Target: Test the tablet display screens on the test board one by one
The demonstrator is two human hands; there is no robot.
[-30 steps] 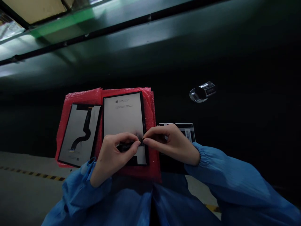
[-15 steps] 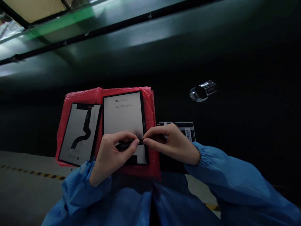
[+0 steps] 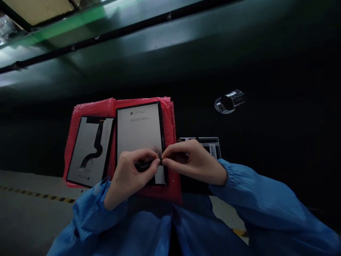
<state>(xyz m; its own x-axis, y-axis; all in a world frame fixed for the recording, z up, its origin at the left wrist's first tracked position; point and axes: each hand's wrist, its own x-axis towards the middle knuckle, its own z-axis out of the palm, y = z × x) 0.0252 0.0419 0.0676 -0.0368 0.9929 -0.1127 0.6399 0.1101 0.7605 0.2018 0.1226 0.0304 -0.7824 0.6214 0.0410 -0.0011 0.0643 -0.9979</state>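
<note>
A grey-backed display panel (image 3: 140,133) with a black frame lies on a red bubble-wrap bag (image 3: 170,138) in front of me. Over its lower part, my left hand (image 3: 131,174) pinches a black flex cable (image 3: 144,165) between thumb and forefinger. Thumb and forefinger of my right hand (image 3: 193,160) close on the small end of the same cable, almost touching the left fingertips. My fingers largely hide that end, so its connection cannot be made out. To the left, a second display panel (image 3: 87,138) carries its own curved black flex cable (image 3: 97,144).
Partly beneath my right hand sits a dark panel with a barcode label (image 3: 212,151). Beyond it, a shiny cylinder with a round base (image 3: 230,101) rests on the black surface. A metal rail (image 3: 119,32) runs across the back.
My left hand has shifted slightly right, bringing its fingertips closer to the right ones. The cable's end is now more covered. My right hand stays nearly in place.
</note>
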